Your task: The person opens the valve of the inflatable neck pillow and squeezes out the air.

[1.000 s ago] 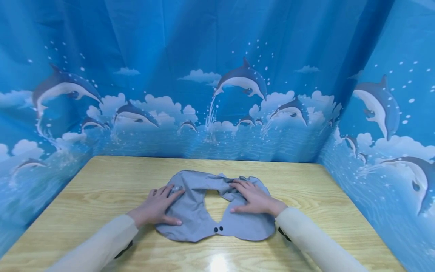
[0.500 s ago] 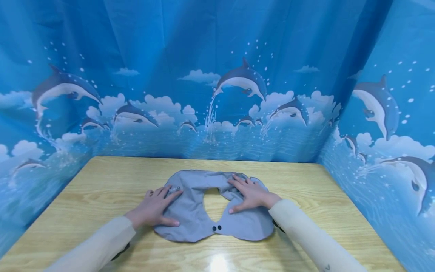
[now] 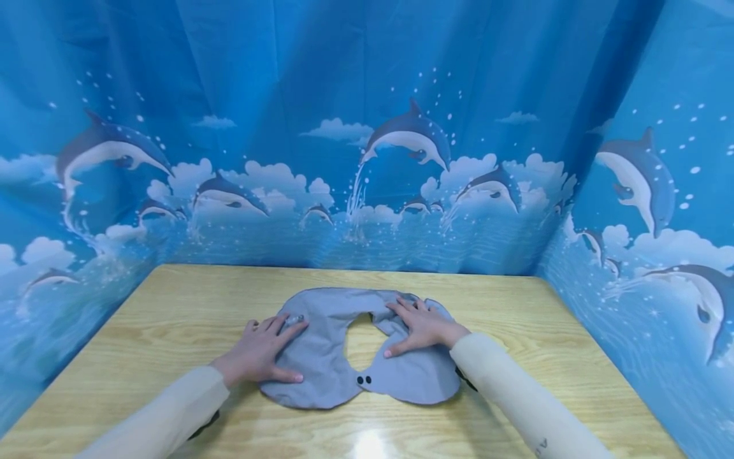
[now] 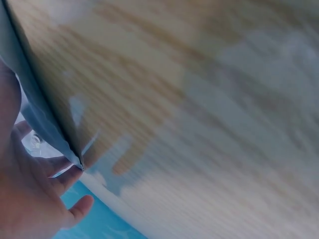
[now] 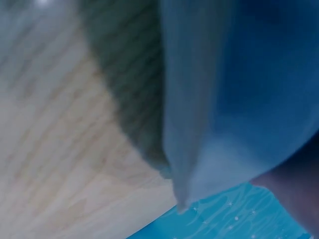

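A grey cloth bib with a hole in its middle lies spread on the table. Two black snap buttons sit side by side below the hole. My left hand rests on the bib's left part with fingers spread, beside a small shiny clear piece. The right hand lies on the upper right part, where the cloth is bunched, fingers spread. In the left wrist view the bib's edge passes by the left hand. The right wrist view shows blurred cloth and little of that hand.
The wooden table has light grain and a bright reflection at its front. A blue curtain with dolphins hangs behind it and on both sides. Pale sleeves cover both forearms.
My right hand has slid slightly left and up, and the folded cloth at the top of the bib lies flatter. The snap buttons have shifted a little left and up. The left hand barely moved.
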A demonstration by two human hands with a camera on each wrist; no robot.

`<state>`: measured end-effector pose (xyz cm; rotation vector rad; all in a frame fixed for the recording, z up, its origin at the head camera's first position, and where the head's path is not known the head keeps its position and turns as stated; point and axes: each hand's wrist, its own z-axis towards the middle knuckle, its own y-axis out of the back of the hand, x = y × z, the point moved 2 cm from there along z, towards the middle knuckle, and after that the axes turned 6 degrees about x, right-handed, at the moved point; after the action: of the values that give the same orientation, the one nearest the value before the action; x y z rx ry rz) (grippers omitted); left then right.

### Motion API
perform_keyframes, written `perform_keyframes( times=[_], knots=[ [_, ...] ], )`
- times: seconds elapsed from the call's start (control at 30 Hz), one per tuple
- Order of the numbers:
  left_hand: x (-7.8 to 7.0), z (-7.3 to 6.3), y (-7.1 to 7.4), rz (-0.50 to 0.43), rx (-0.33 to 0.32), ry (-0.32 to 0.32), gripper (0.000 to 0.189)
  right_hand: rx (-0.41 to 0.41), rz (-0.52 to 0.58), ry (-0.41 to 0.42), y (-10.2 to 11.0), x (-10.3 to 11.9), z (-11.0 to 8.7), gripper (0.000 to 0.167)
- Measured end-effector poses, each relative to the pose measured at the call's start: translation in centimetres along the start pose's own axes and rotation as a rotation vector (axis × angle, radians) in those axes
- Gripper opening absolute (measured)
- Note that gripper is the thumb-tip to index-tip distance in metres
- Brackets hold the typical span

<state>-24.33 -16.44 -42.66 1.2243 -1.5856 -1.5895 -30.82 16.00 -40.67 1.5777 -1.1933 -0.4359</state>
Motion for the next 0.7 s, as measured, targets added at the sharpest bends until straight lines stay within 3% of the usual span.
perform_keyframes(
  times=[0.3,0.7],
  knots=[
    [0.1,0.2,-0.1,-0.016,0.022,0.026,0.104,-0.06,0.038,0.109,-0.7,-0.3,-1.8,0.095],
    [-0.1,0.8,0.3,-0.03,0.049,0.05,0.105,-0.082,-0.05,0.122,-1.6,-0.9,-4.1,0.089]
  ],
)
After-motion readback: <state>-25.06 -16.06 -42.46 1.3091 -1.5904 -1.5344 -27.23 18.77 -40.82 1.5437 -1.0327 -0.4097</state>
